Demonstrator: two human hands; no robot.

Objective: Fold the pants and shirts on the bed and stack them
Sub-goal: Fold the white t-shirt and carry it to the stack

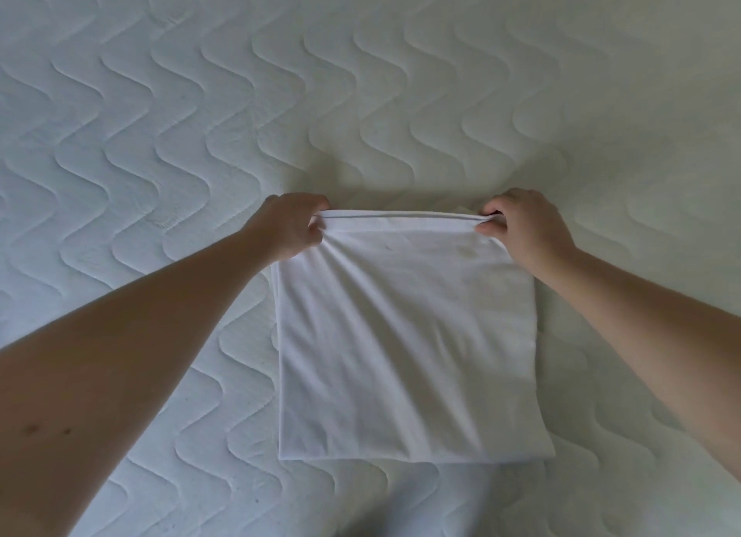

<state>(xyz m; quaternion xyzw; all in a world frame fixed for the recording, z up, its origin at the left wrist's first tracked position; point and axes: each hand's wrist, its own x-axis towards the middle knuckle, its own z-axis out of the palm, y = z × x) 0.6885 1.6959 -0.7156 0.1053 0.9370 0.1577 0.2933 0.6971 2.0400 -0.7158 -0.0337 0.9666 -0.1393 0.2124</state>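
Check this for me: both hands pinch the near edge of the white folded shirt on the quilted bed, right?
Not quite. In the head view the left hand and right hand pinch the far edge of the white folded shirt, on the quilted bed.

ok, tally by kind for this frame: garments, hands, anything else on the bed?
White folded garment: 1, far edge pinched at both corners
Hands: 2, left hand and right hand
Quilted mattress: 1
Other garments or a stack in view: 0
Total: 4

both arms outstretched, left grip (294,226) and right grip (517,226) pinching.
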